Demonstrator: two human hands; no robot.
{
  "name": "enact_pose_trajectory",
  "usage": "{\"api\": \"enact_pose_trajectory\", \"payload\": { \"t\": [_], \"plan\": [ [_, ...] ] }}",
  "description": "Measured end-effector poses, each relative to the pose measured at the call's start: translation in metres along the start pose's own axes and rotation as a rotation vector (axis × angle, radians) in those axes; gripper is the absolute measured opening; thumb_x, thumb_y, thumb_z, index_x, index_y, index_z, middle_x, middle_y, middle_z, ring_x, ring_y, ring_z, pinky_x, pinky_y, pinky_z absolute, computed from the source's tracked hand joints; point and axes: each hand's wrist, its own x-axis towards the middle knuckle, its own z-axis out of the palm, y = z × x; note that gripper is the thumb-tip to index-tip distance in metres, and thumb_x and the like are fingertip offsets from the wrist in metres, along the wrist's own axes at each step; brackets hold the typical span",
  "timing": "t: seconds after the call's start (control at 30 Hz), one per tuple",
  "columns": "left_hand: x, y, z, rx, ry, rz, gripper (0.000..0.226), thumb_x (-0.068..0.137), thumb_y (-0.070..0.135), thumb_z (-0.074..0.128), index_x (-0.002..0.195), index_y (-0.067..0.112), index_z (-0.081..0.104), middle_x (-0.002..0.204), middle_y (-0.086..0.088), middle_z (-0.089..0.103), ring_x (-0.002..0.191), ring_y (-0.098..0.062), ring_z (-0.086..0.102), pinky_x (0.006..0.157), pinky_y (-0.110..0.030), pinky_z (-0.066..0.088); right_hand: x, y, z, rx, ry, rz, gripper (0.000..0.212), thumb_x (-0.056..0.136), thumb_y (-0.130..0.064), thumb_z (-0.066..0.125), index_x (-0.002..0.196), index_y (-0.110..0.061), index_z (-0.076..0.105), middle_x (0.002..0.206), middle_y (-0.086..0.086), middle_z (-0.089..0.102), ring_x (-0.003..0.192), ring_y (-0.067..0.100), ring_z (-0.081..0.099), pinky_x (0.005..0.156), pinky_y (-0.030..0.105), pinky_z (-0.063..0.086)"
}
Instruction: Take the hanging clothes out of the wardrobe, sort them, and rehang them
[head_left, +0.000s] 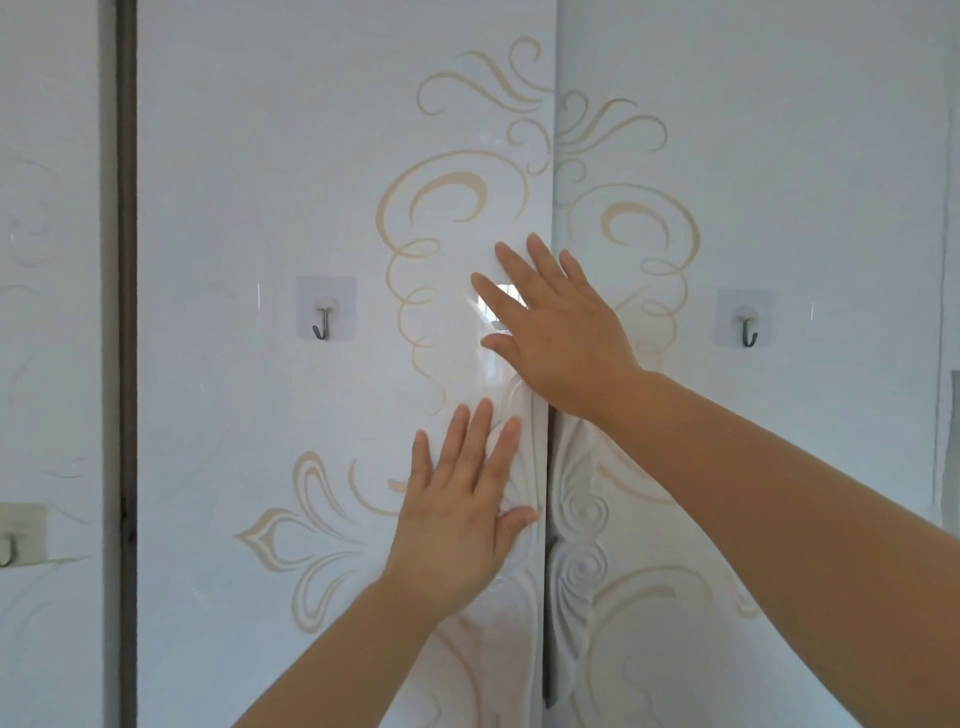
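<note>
Left hand (457, 514) and right hand (563, 338) press flat, fingers straight, gripping nothing, on the middle wardrobe door (311, 156) near its right edge, the right hand higher. Right door (779, 156) adjoins. Each door carries a hook (323, 323) (748, 332); a third hook (7, 543) is cut off far left. The doors hide the wardrobe interior, so clothes cannot be made out.

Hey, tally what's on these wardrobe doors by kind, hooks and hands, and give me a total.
Hooks: 3 (centre hook, right hook, left-edge hook, partly cut off)
Hands: 2 (left hand, right hand, both flat on the door)
Total: 5
</note>
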Motion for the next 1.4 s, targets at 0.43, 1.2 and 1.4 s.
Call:
{"api": "enact_pose_trajectory", "payload": {
  "t": [0.43,1.2,1.4],
  "plan": [
    [0.017,-0.008,0.054,0.052,0.017,-0.052,0.063,0.098,0.053,0.016,0.151,0.019,0.006,0.156,-0.01,0.011,0.144,-0.029,0.008,0.112,-0.054,0.007,0.006,0.008,0.081,0.125,0.247,0.081,0.051,0.096,-0.04,0.026,0.138,-0.017,0.045,0.146,0.009,0.04,0.137,0.033,0.031,0.11,0.048,0.022],
    [0.011,0.003,0.048,0.136,-0.116,-0.118,0.061,0.099,0.049,0.012,0.15,0.016,0.005,0.153,-0.017,0.018,0.142,-0.032,0.013,0.112,-0.057,0.016,-0.045,-0.014,0.098,0.249,0.287,0.289,0.049,0.095,-0.033,0.029,0.138,-0.015,0.045,0.146,0.01,0.04,0.137,0.027,0.033,0.111,0.041,0.02],
    [-0.028,0.027,0.03,0.107,-0.407,-0.228,0.073,0.097,0.034,0.033,0.142,0.029,-0.024,0.154,-0.012,-0.016,0.143,-0.029,-0.009,0.115,-0.048,0.017,-0.143,-0.04,0.108,0.278,0.148,0.401,0.046,0.092,-0.028,0.038,0.138,-0.024,0.045,0.15,0.012,0.029,0.137,0.027,0.032,0.109,0.042,0.029]
  ]
}}
